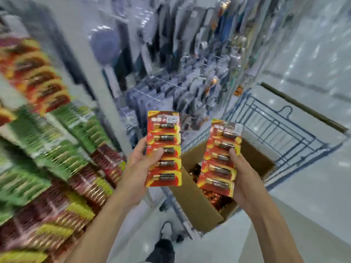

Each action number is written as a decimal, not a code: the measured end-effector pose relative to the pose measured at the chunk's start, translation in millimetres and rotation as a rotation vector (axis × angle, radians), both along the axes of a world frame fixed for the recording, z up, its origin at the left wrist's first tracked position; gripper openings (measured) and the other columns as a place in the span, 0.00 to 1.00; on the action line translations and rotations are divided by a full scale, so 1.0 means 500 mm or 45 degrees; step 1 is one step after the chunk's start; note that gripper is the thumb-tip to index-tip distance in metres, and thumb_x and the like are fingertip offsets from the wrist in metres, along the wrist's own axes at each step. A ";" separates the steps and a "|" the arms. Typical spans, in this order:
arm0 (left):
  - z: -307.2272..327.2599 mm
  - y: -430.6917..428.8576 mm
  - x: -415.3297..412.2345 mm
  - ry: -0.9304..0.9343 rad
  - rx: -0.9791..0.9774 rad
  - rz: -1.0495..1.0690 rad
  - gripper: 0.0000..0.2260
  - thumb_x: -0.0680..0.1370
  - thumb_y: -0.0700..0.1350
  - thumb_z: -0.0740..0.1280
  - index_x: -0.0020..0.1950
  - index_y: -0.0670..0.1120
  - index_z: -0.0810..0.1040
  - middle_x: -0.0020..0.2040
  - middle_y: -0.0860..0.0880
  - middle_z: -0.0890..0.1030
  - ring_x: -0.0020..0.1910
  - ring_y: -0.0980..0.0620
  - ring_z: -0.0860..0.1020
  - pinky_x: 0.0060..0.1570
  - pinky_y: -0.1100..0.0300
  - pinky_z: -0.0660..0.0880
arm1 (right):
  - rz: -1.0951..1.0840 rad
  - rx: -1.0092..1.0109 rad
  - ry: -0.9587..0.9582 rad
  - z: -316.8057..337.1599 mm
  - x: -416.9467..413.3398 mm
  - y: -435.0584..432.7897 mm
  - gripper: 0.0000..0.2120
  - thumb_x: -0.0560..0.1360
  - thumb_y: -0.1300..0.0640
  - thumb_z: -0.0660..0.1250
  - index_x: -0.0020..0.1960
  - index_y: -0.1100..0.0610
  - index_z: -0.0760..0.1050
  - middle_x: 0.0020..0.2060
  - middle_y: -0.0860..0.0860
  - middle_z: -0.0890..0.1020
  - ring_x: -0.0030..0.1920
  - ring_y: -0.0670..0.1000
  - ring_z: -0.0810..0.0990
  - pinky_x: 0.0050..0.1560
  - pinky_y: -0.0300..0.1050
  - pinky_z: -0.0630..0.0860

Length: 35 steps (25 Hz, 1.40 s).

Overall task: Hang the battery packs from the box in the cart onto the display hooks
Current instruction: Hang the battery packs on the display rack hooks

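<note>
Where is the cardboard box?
In the head view, the cardboard box sits open in the blue cart, right of centre, just below the battery pack in the right hand.

A shop aisle: packaged goods [180,88] hang in dense rows, a wire cart [283,128] stands on the glossy floor [313,196], and one battery pack [165,173] carries a price sticker [173,120].

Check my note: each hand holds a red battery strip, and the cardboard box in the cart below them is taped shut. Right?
Not quite: the head view shows the cardboard box with its flaps open and more packs inside. The rest stands: the left hand grips the left strip, the right hand the right strip, both red, above the cart.
</note>
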<state>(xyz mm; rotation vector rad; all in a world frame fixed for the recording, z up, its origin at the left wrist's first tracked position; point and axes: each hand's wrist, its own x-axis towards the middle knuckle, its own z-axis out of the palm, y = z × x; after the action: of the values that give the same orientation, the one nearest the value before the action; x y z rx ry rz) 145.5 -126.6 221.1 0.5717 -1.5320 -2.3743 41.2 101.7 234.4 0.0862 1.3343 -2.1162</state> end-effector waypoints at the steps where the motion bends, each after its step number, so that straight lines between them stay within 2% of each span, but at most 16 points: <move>1: 0.012 -0.005 0.044 0.035 -0.020 0.051 0.20 0.76 0.40 0.70 0.68 0.49 0.78 0.57 0.41 0.86 0.50 0.41 0.86 0.46 0.48 0.85 | 0.050 -0.020 0.000 0.006 0.022 -0.020 0.17 0.83 0.48 0.61 0.69 0.53 0.76 0.59 0.59 0.84 0.55 0.61 0.85 0.51 0.59 0.84; 3: 0.032 -0.020 0.140 0.083 -0.089 0.171 0.20 0.77 0.40 0.69 0.69 0.48 0.77 0.57 0.40 0.86 0.50 0.42 0.86 0.45 0.48 0.84 | 0.187 -0.048 0.013 0.023 0.076 -0.075 0.17 0.83 0.48 0.60 0.67 0.54 0.77 0.58 0.59 0.85 0.53 0.60 0.86 0.49 0.58 0.85; 5: 0.051 -0.039 0.235 0.104 -0.118 0.315 0.20 0.76 0.40 0.70 0.68 0.48 0.78 0.57 0.39 0.86 0.50 0.42 0.86 0.45 0.48 0.83 | 0.333 -0.053 0.023 0.039 0.133 -0.134 0.20 0.82 0.47 0.62 0.68 0.57 0.77 0.59 0.61 0.84 0.54 0.62 0.85 0.53 0.60 0.84; 9: 0.092 -0.080 0.429 0.095 -0.172 0.624 0.22 0.75 0.43 0.71 0.70 0.51 0.77 0.59 0.41 0.86 0.55 0.40 0.85 0.52 0.44 0.82 | 0.656 -0.080 0.124 0.074 0.241 -0.250 0.23 0.81 0.45 0.63 0.71 0.56 0.75 0.60 0.59 0.84 0.56 0.60 0.85 0.51 0.57 0.83; 14: 0.135 -0.128 0.668 0.079 -0.239 0.930 0.22 0.76 0.42 0.70 0.70 0.51 0.76 0.58 0.42 0.86 0.54 0.41 0.86 0.48 0.49 0.84 | 0.983 -0.106 0.221 0.116 0.414 -0.402 0.23 0.80 0.46 0.65 0.70 0.58 0.76 0.58 0.60 0.84 0.54 0.62 0.85 0.48 0.57 0.82; 17: 0.155 -0.160 0.818 0.079 -0.258 1.049 0.21 0.76 0.41 0.70 0.68 0.52 0.77 0.57 0.42 0.86 0.54 0.41 0.86 0.48 0.49 0.85 | 1.111 -0.105 0.267 0.138 0.551 -0.487 0.19 0.80 0.48 0.66 0.66 0.58 0.78 0.55 0.60 0.86 0.52 0.63 0.86 0.48 0.58 0.82; 22: 0.173 -0.235 1.065 0.051 -0.305 1.157 0.21 0.77 0.43 0.70 0.70 0.53 0.76 0.58 0.43 0.86 0.56 0.40 0.86 0.50 0.47 0.84 | 1.212 -0.076 0.299 0.164 0.800 -0.596 0.18 0.79 0.47 0.67 0.63 0.57 0.81 0.51 0.59 0.87 0.49 0.62 0.87 0.45 0.56 0.83; 26: 0.174 -0.287 1.237 0.085 -0.203 1.259 0.22 0.74 0.41 0.71 0.68 0.51 0.77 0.56 0.41 0.87 0.53 0.38 0.86 0.46 0.45 0.85 | 1.210 -0.030 0.289 0.177 0.975 -0.666 0.18 0.76 0.48 0.69 0.61 0.57 0.82 0.49 0.58 0.87 0.46 0.61 0.88 0.43 0.54 0.83; 28: 0.181 -0.307 1.320 0.077 -0.159 1.289 0.23 0.74 0.42 0.72 0.69 0.52 0.78 0.57 0.42 0.87 0.53 0.39 0.86 0.49 0.44 0.83 | 1.225 -0.006 0.255 0.185 1.059 -0.699 0.19 0.75 0.47 0.70 0.62 0.56 0.82 0.51 0.58 0.87 0.48 0.62 0.87 0.46 0.56 0.83; 32: 0.197 -0.337 1.421 0.090 -0.101 1.367 0.17 0.73 0.43 0.72 0.62 0.55 0.80 0.52 0.44 0.88 0.48 0.41 0.87 0.49 0.41 0.85 | 1.262 0.021 0.282 0.199 1.169 -0.747 0.18 0.72 0.45 0.72 0.58 0.53 0.83 0.50 0.56 0.88 0.49 0.60 0.88 0.53 0.61 0.81; 35: 0.204 -0.353 1.461 0.103 -0.090 1.399 0.17 0.77 0.45 0.70 0.66 0.53 0.80 0.54 0.42 0.87 0.49 0.40 0.87 0.47 0.44 0.85 | 1.301 0.053 0.317 0.205 1.221 -0.780 0.20 0.72 0.44 0.73 0.59 0.54 0.82 0.48 0.54 0.89 0.46 0.57 0.88 0.50 0.57 0.81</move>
<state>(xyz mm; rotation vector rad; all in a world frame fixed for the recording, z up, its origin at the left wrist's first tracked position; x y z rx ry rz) 876.1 -303.0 323.0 0.9576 -0.8676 -1.4549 651.5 -288.3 336.9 -0.7126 1.1735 -1.2387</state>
